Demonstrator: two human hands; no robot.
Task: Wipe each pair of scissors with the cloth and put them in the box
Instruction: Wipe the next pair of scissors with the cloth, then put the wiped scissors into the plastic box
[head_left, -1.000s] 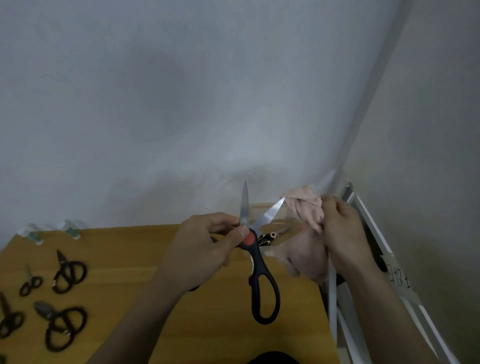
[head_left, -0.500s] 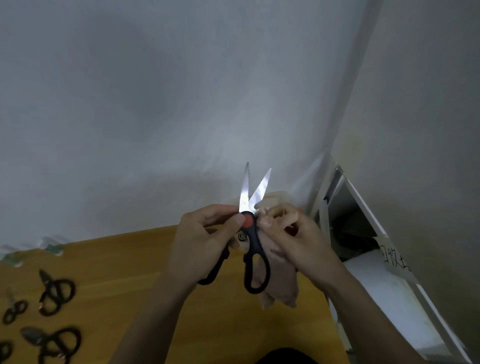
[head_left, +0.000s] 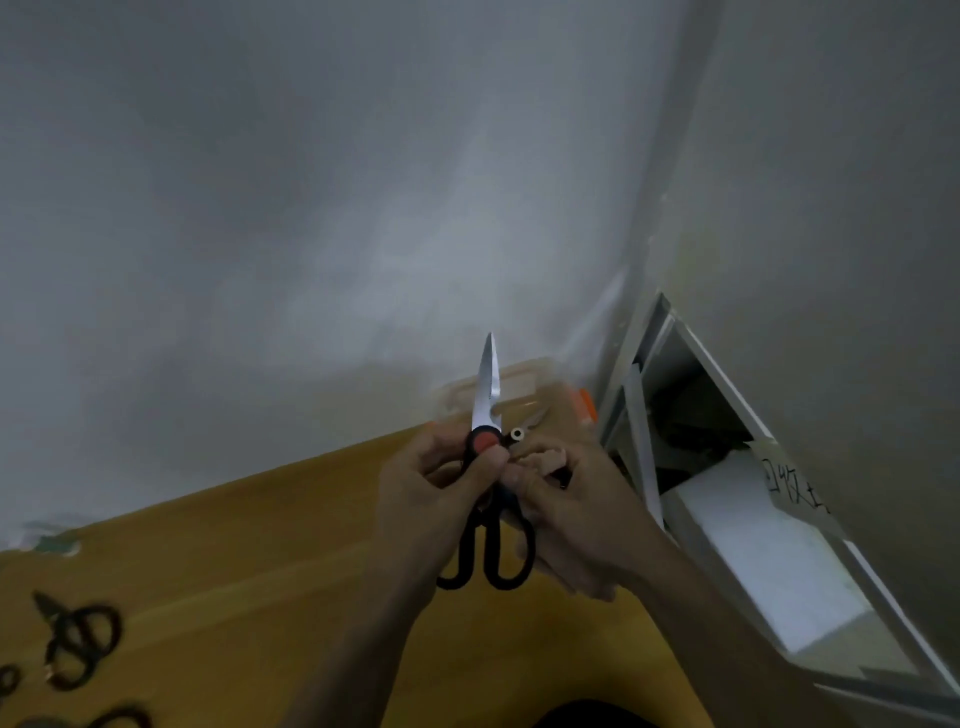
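I see left hand (head_left: 436, 488) gripping black-handled scissors (head_left: 485, 467) at red pivot, blades closed, pointing up; right hand (head_left: 576, 514) pinching pink cloth (head_left: 545, 461) beside handles. Clear box (head_left: 524, 387) just behind, at table (head_left: 249, 571) corner; more scissors (head_left: 78, 644) far left.

Plain grey wall (head_left: 311, 208) behind a wooden table (head_left: 260, 571); second wall (head_left: 831, 208) at right meets it in a corner, white shelf (head_left: 753, 545) below. Dim light.
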